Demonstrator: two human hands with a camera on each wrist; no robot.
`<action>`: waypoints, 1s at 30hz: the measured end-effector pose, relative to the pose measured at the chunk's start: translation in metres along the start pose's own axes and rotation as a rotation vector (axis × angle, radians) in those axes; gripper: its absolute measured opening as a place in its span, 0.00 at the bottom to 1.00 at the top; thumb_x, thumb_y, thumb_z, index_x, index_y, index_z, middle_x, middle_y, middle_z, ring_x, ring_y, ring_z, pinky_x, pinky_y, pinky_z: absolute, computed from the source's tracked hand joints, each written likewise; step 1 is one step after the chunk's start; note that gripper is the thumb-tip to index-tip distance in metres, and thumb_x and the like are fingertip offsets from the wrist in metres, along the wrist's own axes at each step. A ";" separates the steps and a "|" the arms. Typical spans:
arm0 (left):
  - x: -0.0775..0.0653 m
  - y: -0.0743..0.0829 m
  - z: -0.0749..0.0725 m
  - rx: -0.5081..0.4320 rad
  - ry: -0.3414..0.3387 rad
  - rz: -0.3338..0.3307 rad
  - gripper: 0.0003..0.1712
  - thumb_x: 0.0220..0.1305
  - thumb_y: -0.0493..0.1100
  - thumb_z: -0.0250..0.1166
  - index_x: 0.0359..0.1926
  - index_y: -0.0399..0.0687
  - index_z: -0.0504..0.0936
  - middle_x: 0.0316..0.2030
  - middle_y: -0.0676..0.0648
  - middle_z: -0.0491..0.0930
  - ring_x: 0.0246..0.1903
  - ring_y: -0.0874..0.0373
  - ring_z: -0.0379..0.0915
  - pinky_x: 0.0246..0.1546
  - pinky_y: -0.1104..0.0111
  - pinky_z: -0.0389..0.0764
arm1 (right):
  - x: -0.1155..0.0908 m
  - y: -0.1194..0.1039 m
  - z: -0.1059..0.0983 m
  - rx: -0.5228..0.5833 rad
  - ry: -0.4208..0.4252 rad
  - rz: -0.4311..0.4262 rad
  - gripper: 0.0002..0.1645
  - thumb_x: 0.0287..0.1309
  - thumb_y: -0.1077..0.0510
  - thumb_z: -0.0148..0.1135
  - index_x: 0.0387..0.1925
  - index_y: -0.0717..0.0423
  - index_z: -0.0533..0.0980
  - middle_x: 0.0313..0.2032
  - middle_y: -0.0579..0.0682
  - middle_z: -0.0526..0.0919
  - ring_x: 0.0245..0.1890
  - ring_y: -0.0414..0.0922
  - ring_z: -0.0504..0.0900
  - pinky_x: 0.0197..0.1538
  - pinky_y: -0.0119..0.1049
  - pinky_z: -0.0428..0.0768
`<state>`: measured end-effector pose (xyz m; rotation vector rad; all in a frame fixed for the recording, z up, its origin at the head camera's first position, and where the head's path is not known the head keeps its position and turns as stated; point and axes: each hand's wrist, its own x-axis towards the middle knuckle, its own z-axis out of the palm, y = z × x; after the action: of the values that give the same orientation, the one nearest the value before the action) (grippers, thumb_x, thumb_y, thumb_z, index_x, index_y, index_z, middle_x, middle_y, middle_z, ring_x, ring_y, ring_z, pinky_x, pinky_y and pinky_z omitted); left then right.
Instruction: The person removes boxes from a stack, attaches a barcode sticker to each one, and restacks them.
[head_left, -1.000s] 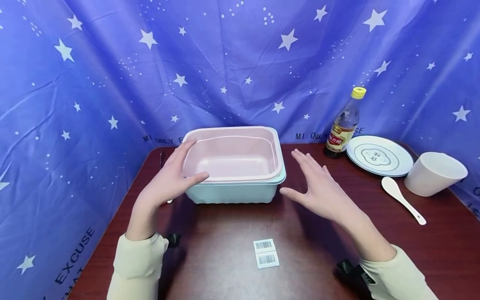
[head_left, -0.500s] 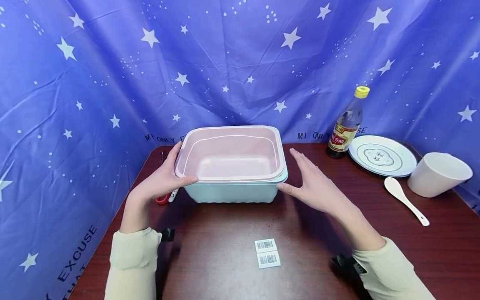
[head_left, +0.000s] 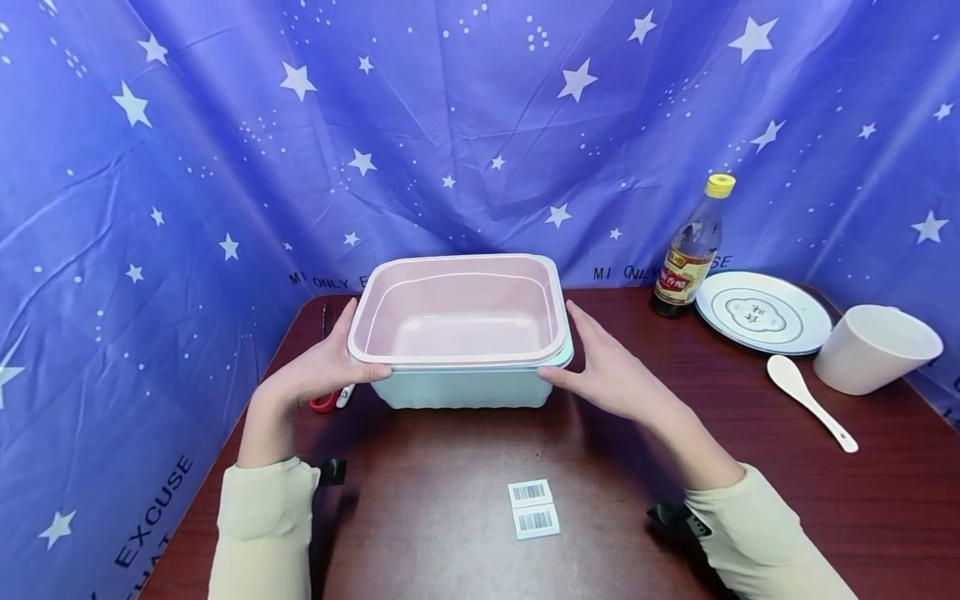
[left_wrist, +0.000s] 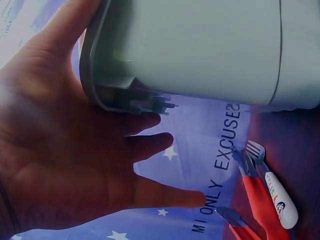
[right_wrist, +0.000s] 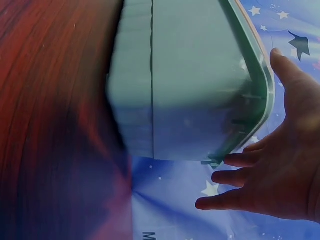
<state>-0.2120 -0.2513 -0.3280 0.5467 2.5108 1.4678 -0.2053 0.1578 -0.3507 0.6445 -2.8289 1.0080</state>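
Observation:
A pale pink rectangular plastic basin (head_left: pixel 465 333) sits nested in a light teal basin (head_left: pixel 461 387) at the back middle of the table. My left hand (head_left: pixel 318 367) is at the left end, its thumb along the front rim corner; the left wrist view shows the other fingers spread and fairly straight beside and below the rim. At the right end is my right hand (head_left: pixel 615 367), thumb near the front right corner of the teal rim. Its fingers point forward along the side, and whether they touch the rim I cannot tell. The basins' far undersides are hidden.
Red-handled scissors (left_wrist: pixel 262 207) and a white-handled fork (left_wrist: pixel 281 202) lie left of the basins. A sauce bottle (head_left: pixel 686 250), stacked plates (head_left: pixel 806 321), a white cup (head_left: pixel 855 358) and a white spoon (head_left: pixel 813 404) stand or lie at right. A barcode label (head_left: pixel 534 509) lies in front.
Both hands have closed in on the basins: the left drew back to the left rim corner, the right moved leftward to the right end. The basins have stayed about where they were.

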 end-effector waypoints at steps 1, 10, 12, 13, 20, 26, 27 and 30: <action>0.000 -0.001 0.000 -0.001 -0.005 -0.003 0.59 0.57 0.42 0.75 0.77 0.46 0.42 0.66 0.37 0.60 0.59 0.43 0.67 0.52 0.63 0.76 | 0.001 0.000 0.001 0.013 0.006 -0.009 0.67 0.57 0.29 0.67 0.80 0.59 0.45 0.76 0.60 0.55 0.75 0.54 0.56 0.72 0.56 0.59; -0.001 -0.002 -0.001 -0.045 -0.052 0.005 0.61 0.61 0.43 0.73 0.79 0.51 0.37 0.71 0.37 0.55 0.64 0.39 0.62 0.56 0.63 0.73 | 0.011 -0.001 0.010 0.134 0.056 -0.157 0.66 0.56 0.38 0.73 0.80 0.52 0.42 0.70 0.56 0.63 0.67 0.50 0.66 0.68 0.52 0.65; -0.001 -0.002 -0.001 -0.044 -0.051 0.008 0.61 0.61 0.43 0.73 0.80 0.51 0.37 0.71 0.36 0.54 0.65 0.38 0.60 0.57 0.63 0.73 | 0.011 -0.002 0.012 0.163 0.053 -0.167 0.66 0.57 0.40 0.73 0.81 0.50 0.40 0.70 0.55 0.63 0.66 0.50 0.67 0.68 0.51 0.65; -0.002 -0.002 -0.001 -0.040 -0.050 0.007 0.61 0.61 0.43 0.73 0.80 0.51 0.37 0.71 0.36 0.54 0.65 0.38 0.60 0.57 0.62 0.73 | 0.011 -0.002 0.013 0.174 0.053 -0.172 0.66 0.57 0.41 0.73 0.81 0.49 0.40 0.70 0.55 0.62 0.66 0.51 0.67 0.68 0.51 0.65; -0.003 -0.002 0.000 -0.023 -0.048 0.002 0.61 0.61 0.43 0.73 0.80 0.51 0.37 0.72 0.37 0.53 0.65 0.39 0.60 0.58 0.61 0.72 | 0.010 -0.001 0.016 0.204 0.060 -0.187 0.65 0.59 0.43 0.73 0.81 0.44 0.37 0.74 0.54 0.58 0.67 0.51 0.66 0.69 0.53 0.64; -0.003 -0.003 -0.001 -0.029 -0.047 -0.005 0.60 0.62 0.43 0.72 0.80 0.51 0.38 0.71 0.36 0.55 0.64 0.37 0.61 0.56 0.62 0.73 | 0.011 0.000 0.018 0.203 0.077 -0.209 0.65 0.59 0.46 0.73 0.81 0.48 0.38 0.76 0.58 0.53 0.72 0.51 0.58 0.71 0.54 0.60; -0.003 -0.004 -0.001 -0.026 -0.045 -0.011 0.59 0.62 0.43 0.72 0.80 0.51 0.38 0.71 0.35 0.56 0.64 0.37 0.61 0.56 0.62 0.72 | 0.011 0.000 0.018 0.206 0.080 -0.208 0.65 0.59 0.46 0.73 0.81 0.49 0.38 0.76 0.59 0.52 0.73 0.51 0.57 0.71 0.54 0.59; -0.002 -0.003 -0.002 -0.019 -0.031 -0.018 0.58 0.62 0.43 0.72 0.80 0.51 0.41 0.70 0.36 0.58 0.63 0.40 0.63 0.56 0.60 0.72 | 0.010 -0.001 0.018 0.214 0.073 -0.180 0.65 0.59 0.46 0.73 0.81 0.53 0.38 0.78 0.60 0.46 0.76 0.52 0.49 0.72 0.56 0.56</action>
<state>-0.2111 -0.2551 -0.3302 0.5377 2.4692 1.4639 -0.2129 0.1418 -0.3620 0.8461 -2.5666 1.2811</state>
